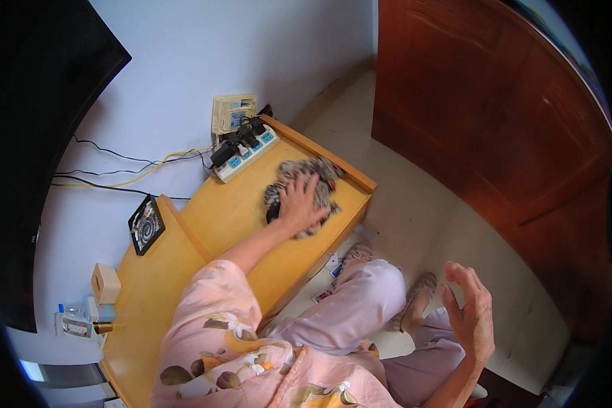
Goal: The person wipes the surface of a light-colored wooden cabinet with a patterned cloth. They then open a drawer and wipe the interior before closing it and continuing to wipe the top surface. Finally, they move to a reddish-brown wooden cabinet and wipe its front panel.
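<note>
My left hand [302, 206] lies over a bunched, mottled grey-and-black cloth [301, 171] with some red in it, holding it against the yellow wooden cabinet top [245, 214]. The fingers are spread across the cloth, and its edges stick out around them. The hand and cloth are slightly blurred. Off to the right, my right hand [469, 311] hangs in the air above my leg, fingers bent and apart, with nothing in it.
Beyond the cloth, a white power strip [247, 157] holds several black plugs, near a cream wall box [233, 115]. A raised wooden edge [321, 153] borders the top. Leftward are cables [132, 173], a framed picture [147, 224], a tissue box [106, 283] and a plastic bottle [74, 308].
</note>
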`<control>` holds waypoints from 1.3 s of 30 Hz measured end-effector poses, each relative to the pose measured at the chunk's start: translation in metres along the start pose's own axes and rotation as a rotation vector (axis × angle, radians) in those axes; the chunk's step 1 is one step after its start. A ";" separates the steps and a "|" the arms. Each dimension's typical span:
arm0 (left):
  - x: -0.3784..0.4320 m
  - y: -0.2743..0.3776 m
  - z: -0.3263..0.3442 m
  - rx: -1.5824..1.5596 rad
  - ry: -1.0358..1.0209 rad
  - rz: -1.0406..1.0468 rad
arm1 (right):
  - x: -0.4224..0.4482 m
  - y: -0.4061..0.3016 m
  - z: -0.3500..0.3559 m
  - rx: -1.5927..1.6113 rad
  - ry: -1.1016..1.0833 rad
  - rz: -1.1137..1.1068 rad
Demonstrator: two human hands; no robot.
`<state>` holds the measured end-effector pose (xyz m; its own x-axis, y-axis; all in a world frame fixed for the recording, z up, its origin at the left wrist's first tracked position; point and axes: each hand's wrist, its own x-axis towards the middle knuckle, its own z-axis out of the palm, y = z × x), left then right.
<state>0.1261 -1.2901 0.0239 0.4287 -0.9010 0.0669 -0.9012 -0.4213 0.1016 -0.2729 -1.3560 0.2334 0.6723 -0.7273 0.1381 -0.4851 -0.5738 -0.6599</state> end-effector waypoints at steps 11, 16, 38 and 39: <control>-0.010 -0.061 -0.023 0.004 0.003 -0.112 | 0.038 0.028 -0.003 -0.005 0.012 -0.039; 0.020 0.013 -0.006 -0.002 0.095 -0.112 | 0.041 0.022 0.000 -0.007 -0.037 -0.021; -0.069 -0.054 -0.050 -0.051 -0.179 0.142 | 0.055 0.006 0.013 -0.009 -0.114 -0.035; -0.076 -0.074 -0.052 -0.021 -0.194 0.095 | 0.055 0.006 0.014 -0.009 -0.124 -0.027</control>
<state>0.1632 -1.1850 0.0631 0.3200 -0.9405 -0.1145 -0.9346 -0.3332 0.1247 -0.2311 -1.3944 0.2269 0.7488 -0.6598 0.0632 -0.4707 -0.5964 -0.6502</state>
